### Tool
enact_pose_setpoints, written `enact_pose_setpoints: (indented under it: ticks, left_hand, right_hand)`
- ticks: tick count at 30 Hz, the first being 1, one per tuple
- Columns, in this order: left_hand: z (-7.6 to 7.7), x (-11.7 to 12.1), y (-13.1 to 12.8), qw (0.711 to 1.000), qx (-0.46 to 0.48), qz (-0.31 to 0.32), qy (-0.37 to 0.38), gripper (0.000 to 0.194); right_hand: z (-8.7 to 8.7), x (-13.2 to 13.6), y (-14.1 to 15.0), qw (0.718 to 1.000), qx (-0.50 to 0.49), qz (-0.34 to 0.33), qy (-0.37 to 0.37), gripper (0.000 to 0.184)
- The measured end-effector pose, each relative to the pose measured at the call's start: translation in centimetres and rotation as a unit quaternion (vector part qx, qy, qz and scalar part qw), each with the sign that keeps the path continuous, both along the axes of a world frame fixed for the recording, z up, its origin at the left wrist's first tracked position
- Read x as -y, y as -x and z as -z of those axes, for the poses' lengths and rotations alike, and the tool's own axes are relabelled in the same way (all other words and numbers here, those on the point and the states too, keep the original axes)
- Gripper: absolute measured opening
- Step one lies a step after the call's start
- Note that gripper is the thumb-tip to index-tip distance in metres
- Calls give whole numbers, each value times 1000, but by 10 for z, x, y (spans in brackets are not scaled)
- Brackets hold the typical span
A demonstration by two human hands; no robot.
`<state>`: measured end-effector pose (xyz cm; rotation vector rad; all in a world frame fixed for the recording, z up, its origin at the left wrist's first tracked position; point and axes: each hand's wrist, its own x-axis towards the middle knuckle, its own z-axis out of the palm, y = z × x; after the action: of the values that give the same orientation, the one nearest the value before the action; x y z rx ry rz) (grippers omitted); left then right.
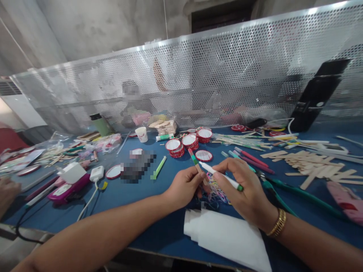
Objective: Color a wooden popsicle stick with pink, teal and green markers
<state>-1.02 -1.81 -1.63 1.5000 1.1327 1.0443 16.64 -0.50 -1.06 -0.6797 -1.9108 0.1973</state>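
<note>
Pinched in my left hand is a flat wooden craft stick, tilted up, its upper end coloured red and then green. My right hand grips a white marker with a green end; its tip points at the green band of the stick. A pile of thin coloured loops or strands lies on the table just beneath both hands. Folded white paper rests nearer to me. Beyond my hands stand several small round tins with red patterned sides, and a green marker cap or pen lies to the left.
Loose craft sticks, pink and red markers and green-handled pliers lie to the right. A paper cup, charger and cable are left. A perforated metal screen closes the back. Another person's hand rests at far left.
</note>
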Motion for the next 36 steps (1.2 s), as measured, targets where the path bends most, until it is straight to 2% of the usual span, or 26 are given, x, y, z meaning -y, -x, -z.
enact_pose_setpoints:
  ticks: [7, 13, 24, 36]
  left_hand:
    - [2, -1, 0, 1000, 16, 9, -9, 41]
    - [-1, -1, 0, 1000, 0, 5, 1, 39]
    - [0, -1, 0, 1000, 3, -6, 6, 33]
    - [0, 0, 1, 1000, 9, -4, 4, 38]
  right_hand:
    - [1, 1, 0, 1000, 7, -15, 2, 5]
    - [2, -1, -1, 1000, -2, 9, 4, 4]
    - [-1, 3, 0, 1000, 14, -21, -2, 6]
    - [-2, 2, 0, 1000, 23, -4, -9, 7]
